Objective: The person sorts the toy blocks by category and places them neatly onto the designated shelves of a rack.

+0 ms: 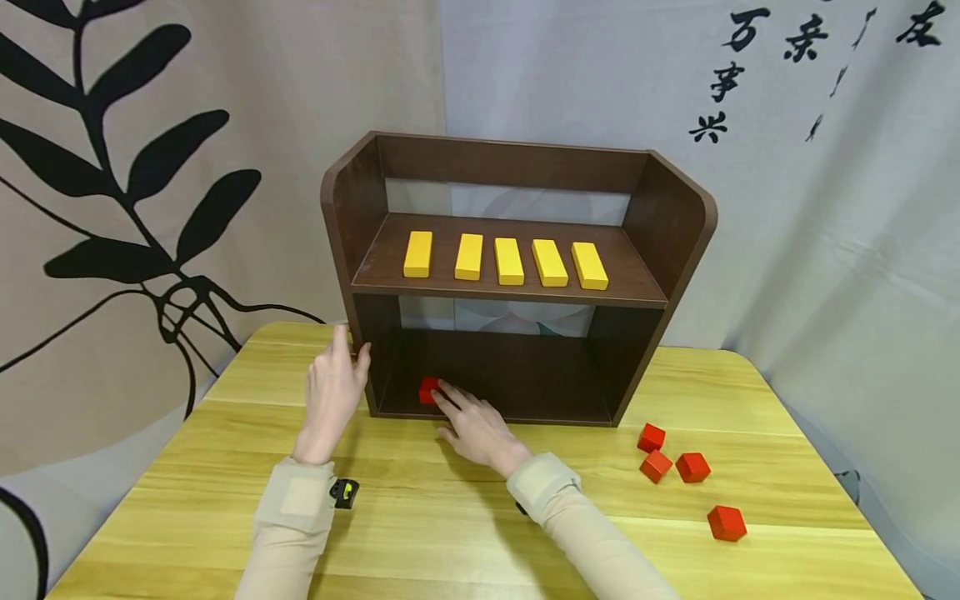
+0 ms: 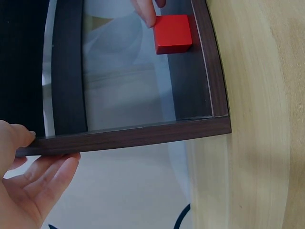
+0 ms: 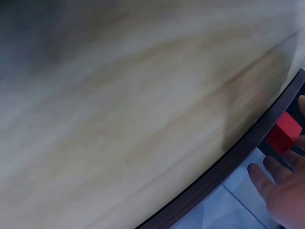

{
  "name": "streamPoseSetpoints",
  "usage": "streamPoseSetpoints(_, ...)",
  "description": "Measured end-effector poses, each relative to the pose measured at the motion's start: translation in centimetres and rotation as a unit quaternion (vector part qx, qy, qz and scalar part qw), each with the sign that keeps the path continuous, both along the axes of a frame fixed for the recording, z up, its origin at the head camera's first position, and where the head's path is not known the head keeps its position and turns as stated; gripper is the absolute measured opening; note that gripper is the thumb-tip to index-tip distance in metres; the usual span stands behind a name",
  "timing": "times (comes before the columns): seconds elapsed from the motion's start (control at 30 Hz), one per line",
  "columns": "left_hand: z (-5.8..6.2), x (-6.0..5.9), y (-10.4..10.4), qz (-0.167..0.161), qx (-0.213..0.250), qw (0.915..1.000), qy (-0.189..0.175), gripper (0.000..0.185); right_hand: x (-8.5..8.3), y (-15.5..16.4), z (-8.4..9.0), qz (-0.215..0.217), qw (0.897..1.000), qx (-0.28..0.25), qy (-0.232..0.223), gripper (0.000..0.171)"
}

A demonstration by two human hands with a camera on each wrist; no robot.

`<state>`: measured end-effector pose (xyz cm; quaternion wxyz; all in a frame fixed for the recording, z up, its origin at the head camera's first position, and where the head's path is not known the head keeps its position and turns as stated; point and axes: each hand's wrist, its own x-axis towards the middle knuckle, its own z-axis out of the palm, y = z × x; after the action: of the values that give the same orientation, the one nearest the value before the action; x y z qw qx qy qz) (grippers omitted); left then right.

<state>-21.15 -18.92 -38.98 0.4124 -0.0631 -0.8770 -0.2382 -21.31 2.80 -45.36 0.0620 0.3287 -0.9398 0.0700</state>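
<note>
Nearest the person is the pale yellow wooden table (image 1: 420, 533), and both sleeves reach across it. The right hand (image 1: 474, 425) lies low and flat, its fingers straight and a little spread, with the fingertips (image 1: 442, 392) touching a small red wooden cube (image 1: 428, 389). That cube sits on the bottom floor of the dark brown wooden shelf unit (image 1: 517, 275), close to the left wall — at about 11 o'clock from the right hand. The left wrist view shows one fingertip against the cube's edge, not a pinch around it.

The left hand (image 1: 332, 392) stands at about 9 o'clock from the cube. Its fingers are straight and close together, resting on the front edge of the shelf's left wall, and the thumb presses that same edge.

So the step in hand looks like setting this first cube into place on the bottom floor. The next move likely calls for a small, soft push or a clean let-go, so the cube sits straight.

Off at 3 o'clock, four loose red wooden cubes (image 1: 678, 467) lie on the table. Farther back, five yellow wooden bricks (image 1: 508, 260) lie in a row on the upper shelf — well apart from both hands.
</note>
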Motion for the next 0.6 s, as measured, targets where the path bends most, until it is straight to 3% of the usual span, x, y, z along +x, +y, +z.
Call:
streamPoseSetpoints(0.33,0.0,0.1,-0.1,-0.003,0.002,1.0000,-0.006,0.026,-0.2,0.2,0.1,0.010,1.000,-0.002,-0.015,0.059)
streamPoseSetpoints(0.6,0.1,0.0,-0.1,-0.003,0.002,1.0000,-0.007,0.025,0.3,2.1,0.5,0.027,1.000,-0.004,0.003,0.057)
